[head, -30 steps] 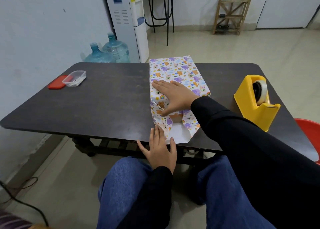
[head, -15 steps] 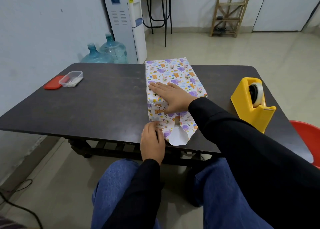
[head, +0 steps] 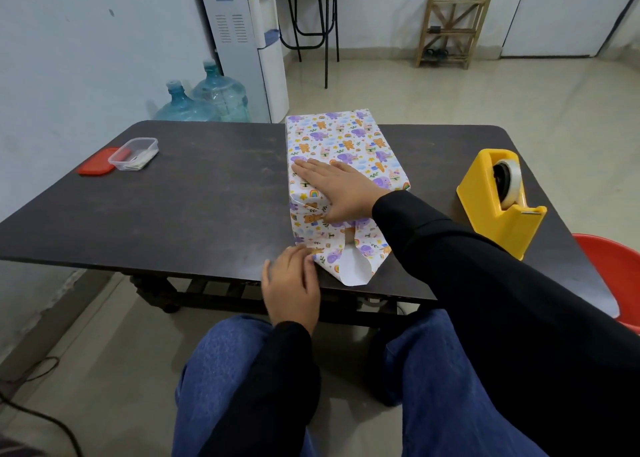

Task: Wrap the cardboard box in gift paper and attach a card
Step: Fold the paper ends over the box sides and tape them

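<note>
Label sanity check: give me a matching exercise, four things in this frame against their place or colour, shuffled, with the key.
1 tape dispenser
2 clear container
3 right hand
4 left hand

A flat on top of the wrapped box
B beside the red lid, left end of the table
C yellow, table's right side
D at the paper flap, table's near edge

Pairs: 1-C, 2-B, 3-A, 4-D

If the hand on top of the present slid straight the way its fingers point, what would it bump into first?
The right hand points left across the wrapped box. Past the box's edge, only bare table shows; the clear tub seems just off that line, though depth is unclear.
</note>
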